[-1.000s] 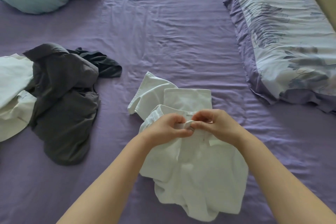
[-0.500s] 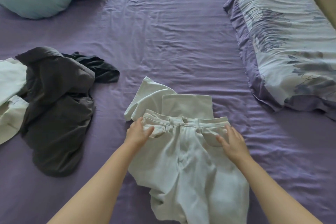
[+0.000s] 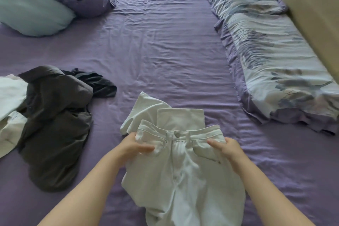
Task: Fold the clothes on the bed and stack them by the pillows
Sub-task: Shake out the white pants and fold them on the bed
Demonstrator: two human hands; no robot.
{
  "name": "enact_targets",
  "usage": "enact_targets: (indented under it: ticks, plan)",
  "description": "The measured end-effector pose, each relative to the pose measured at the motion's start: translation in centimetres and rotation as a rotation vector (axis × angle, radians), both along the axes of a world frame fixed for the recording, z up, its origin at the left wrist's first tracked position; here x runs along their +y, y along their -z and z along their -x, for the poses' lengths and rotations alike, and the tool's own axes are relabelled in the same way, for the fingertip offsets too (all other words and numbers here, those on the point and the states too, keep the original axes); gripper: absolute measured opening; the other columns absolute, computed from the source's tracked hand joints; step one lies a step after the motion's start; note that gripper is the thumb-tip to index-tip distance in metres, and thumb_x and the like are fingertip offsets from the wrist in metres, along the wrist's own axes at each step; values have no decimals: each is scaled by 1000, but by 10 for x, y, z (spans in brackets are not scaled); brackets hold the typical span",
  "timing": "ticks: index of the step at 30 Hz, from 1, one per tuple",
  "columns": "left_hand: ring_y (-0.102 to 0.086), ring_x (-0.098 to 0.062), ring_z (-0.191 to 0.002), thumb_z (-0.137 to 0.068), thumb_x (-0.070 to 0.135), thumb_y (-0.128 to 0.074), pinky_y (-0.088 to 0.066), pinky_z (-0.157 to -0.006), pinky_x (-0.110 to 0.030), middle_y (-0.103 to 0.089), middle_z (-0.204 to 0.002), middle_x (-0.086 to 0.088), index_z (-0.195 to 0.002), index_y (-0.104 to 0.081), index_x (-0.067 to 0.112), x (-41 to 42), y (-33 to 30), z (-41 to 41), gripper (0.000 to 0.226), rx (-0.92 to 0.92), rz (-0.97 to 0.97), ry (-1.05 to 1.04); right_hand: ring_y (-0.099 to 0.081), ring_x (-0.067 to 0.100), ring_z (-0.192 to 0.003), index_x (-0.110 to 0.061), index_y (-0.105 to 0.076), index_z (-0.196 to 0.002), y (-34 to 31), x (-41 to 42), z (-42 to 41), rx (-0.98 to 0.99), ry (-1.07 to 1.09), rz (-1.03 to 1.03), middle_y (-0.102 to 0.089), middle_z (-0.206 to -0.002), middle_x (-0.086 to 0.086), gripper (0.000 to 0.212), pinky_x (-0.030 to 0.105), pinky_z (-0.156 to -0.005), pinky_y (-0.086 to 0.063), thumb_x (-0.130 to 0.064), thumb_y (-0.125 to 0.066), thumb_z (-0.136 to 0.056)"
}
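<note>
While the left hand (image 3: 134, 146) and right hand (image 3: 227, 147) pinch the waistband corners of the white denim trousers (image 3: 180, 169), they lie near the wrinkled purple bedsheet's (image 3: 165, 51) near edge, open sheet beyond.

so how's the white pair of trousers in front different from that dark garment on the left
The white trousers lie fairly flat, front up, waistband buttoned; the dark garment lies crumpled in a heap. The left hand and right hand grip the trousers at the waistband sides; nothing touches the dark garment. The trousers lie apart on the purple sheet; the dark garment overlaps a pale garment. Neither is folded yet.
</note>
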State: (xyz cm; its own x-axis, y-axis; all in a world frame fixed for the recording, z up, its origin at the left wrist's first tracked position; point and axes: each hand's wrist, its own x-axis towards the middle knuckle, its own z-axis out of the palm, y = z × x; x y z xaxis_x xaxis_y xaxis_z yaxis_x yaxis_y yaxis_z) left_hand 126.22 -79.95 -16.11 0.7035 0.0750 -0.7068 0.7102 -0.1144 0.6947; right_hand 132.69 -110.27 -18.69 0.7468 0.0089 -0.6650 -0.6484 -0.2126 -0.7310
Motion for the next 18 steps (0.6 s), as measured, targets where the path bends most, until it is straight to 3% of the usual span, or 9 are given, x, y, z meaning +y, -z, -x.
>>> enact_targets:
  ticks: [2, 4, 6, 8, 10, 13, 18]
  plan:
    - [-64, -22, -94, -54, 22, -82, -53, -82, -34, -68, -96, -2, -98, -64, 14, -7, -21, 3, 48, -38, -249, 88, -63, 19, -64, -3, -67, -88, -26, 7, 4, -81, 27, -18, -69, -80, 11, 10, 28, -56, -49, -8, -71, -80]
    - [-58, -23, -99, -67, 17, -78, -42, -69, -26, -60, -99, 1, -101, -54, 18, -11, -47, 5, 42, -131, -571, 68, -60, 9, -55, -9, -65, -82, -57, 11, 7, -188, 80, -47, -66, -76, 7, 6, 21, -49, -47, -4, -68, -82]
    - [-58, -28, -97, -72, 14, -75, -37, -65, -27, -60, -96, -5, -96, -51, 15, -10, -78, 4, 34, -281, -684, -22, -57, 4, -46, -12, -63, -81, -97, 16, 7, -277, 120, -106, -65, -67, 1, 7, 18, -41, -44, -5, -67, -83]
    - [-59, -27, -91, -73, 16, -78, -37, -66, -30, -62, -94, -8, -95, -51, 11, -9, -117, -1, 35, -390, -627, -112, -60, 7, -47, -11, -64, -86, -147, 21, 3, -350, 147, -190, -68, -62, -4, 3, 19, -39, -44, -9, -66, -84]
    - [-61, -25, -86, -68, 32, -82, -46, -71, -37, -65, -94, -7, -96, -54, 9, -10, -167, -8, 46, -486, -456, -194, -64, 10, -52, -9, -66, -88, -202, 27, -2, -429, 164, -264, -70, -64, -2, 4, 20, -41, -47, -11, -66, -85]
    - [-65, -28, -84, -66, 53, -69, -52, -78, -47, -69, -89, -9, -93, -62, 13, -13, -251, -16, 49, -672, -351, -225, -67, 15, -58, -9, -68, -85, -288, 30, -6, -588, 157, -310, -72, -70, 4, 6, 23, -49, -52, -15, -65, -86]
    - [-53, -16, -62, -70, 46, -66, -45, -61, -35, -63, -67, -1, -80, -66, 9, -11, -378, -20, 38, -991, -400, -285, -62, 14, -65, -16, -68, -82, -418, 27, -2, -921, 153, -163, -69, -73, -2, 9, 30, -61, -51, -25, -66, -85]
